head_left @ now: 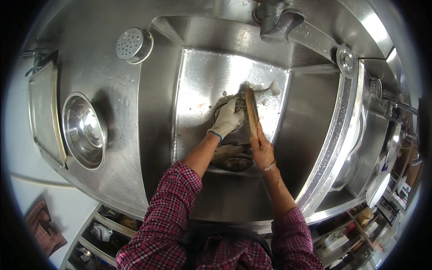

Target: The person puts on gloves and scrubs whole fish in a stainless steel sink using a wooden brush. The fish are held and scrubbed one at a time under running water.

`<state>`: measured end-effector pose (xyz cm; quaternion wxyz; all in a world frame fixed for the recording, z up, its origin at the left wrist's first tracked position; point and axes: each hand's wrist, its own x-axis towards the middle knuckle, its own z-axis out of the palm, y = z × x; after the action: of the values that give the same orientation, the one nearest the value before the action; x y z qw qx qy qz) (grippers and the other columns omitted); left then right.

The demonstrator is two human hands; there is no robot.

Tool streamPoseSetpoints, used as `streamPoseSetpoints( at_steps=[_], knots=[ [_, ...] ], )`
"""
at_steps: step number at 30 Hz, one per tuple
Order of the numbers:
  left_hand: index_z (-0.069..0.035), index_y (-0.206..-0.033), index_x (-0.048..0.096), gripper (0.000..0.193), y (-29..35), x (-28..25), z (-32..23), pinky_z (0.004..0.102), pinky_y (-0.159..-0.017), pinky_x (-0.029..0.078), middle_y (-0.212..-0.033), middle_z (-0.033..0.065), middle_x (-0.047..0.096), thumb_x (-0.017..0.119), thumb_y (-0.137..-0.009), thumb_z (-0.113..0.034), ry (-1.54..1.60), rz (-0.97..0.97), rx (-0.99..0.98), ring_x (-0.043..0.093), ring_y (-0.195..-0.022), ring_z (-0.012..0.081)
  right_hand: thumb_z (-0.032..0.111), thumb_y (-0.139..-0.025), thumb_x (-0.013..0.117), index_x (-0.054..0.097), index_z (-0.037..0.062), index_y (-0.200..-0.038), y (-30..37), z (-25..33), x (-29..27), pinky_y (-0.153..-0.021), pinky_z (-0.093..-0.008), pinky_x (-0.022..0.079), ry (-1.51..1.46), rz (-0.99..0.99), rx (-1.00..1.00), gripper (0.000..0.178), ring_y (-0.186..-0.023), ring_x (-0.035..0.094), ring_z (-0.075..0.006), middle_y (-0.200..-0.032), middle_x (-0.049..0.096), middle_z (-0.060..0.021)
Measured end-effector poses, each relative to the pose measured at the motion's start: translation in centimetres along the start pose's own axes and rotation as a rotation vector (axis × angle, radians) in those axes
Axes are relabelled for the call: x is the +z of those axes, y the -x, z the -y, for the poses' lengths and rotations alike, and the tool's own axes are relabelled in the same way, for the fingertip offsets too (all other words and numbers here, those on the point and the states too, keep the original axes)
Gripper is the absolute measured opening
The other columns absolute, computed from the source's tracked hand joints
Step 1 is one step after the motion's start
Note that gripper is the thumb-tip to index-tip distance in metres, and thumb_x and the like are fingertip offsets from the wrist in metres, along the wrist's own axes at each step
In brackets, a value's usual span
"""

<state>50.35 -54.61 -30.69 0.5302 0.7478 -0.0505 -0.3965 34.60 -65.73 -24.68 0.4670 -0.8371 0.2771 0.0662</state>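
Note:
My left hand point(228, 118), in a white knitted glove with a blue cuff edge, presses down and grips a fish point(263, 93) whose tail points to the far right. The fish lies on a shiny metal tray point(193, 72) inside the sink. Bare and closed, my right hand point(262, 150) holds a long wooden-handled brush point(251, 108); its far end lies across the fish's body and its working face is hidden. A second fish point(233, 157) rests on the tray nearer to me, partly behind my left forearm. Small scales and drops dot the tray.
The steel sink point(157, 112) has a faucet point(281, 24) at its far rim. On the left counter are a perforated metal shaker point(134, 45), a steel bowl point(84, 130) and a rectangular tray point(47, 112). A round strainer lid point(347, 61) sits at the far right corner.

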Motion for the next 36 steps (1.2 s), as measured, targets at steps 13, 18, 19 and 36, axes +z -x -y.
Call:
streamPoseSetpoints(
  at_steps=[13, 18, 19, 36],
  knots=[
    [0.001, -0.133, 0.054, 0.053, -2.0, 0.3, 4.4, 0.0374, -0.091, 0.050, -0.110, 0.0221, 0.068, 0.065, -0.082, -0.010, -0.013, -0.117, 0.172, 0.066, -0.103, 0.0307, 0.020, -0.097, 0.059, 0.037, 0.0171, -0.152, 1.4, 0.4, -0.9, -0.077, -0.0365, 0.054, 0.010, 0.047, 0.019, 0.059, -0.087, 0.072, -0.0314, -0.094, 0.068, -0.0265],
    [0.001, -0.130, 0.056, 0.049, -0.3, 0.6, -1.3, 0.0372, -0.087, 0.051, -0.108, 0.0235, 0.068, 0.064, -0.083, -0.009, -0.011, -0.050, 0.160, 0.068, -0.101, 0.0320, 0.019, -0.098, 0.058, 0.038, 0.0156, -0.152, -1.6, 2.7, -1.5, -0.080, -0.0337, 0.055, 0.099, 0.083, 0.272, 0.057, -0.089, 0.071, -0.0233, -0.095, 0.070, -0.0215],
    [0.001, -0.130, 0.056, 0.049, -0.8, 0.8, -0.6, 0.0374, -0.087, 0.051, -0.108, 0.0236, 0.068, 0.064, -0.083, -0.009, -0.009, -0.073, 0.160, 0.068, -0.100, 0.0318, 0.018, -0.098, 0.057, 0.038, 0.0151, -0.152, -1.0, 2.2, -0.9, -0.077, -0.0325, 0.054, 0.107, 0.018, 0.126, 0.057, -0.083, 0.068, -0.0204, -0.090, 0.069, -0.0203],
    [0.002, -0.107, 0.064, 0.035, -1.3, -0.6, -1.0, 0.0443, -0.086, 0.051, -0.100, 0.0252, 0.067, 0.072, -0.080, -0.018, -0.204, -0.040, 0.072, 0.064, -0.097, 0.0419, 0.012, -0.097, 0.057, 0.039, 0.0131, -0.151, -2.6, 4.2, -2.8, -0.072, -0.0323, 0.053, 0.088, 0.086, 0.261, 0.057, -0.079, 0.068, -0.0157, -0.090, 0.067, -0.0267]
  ],
)
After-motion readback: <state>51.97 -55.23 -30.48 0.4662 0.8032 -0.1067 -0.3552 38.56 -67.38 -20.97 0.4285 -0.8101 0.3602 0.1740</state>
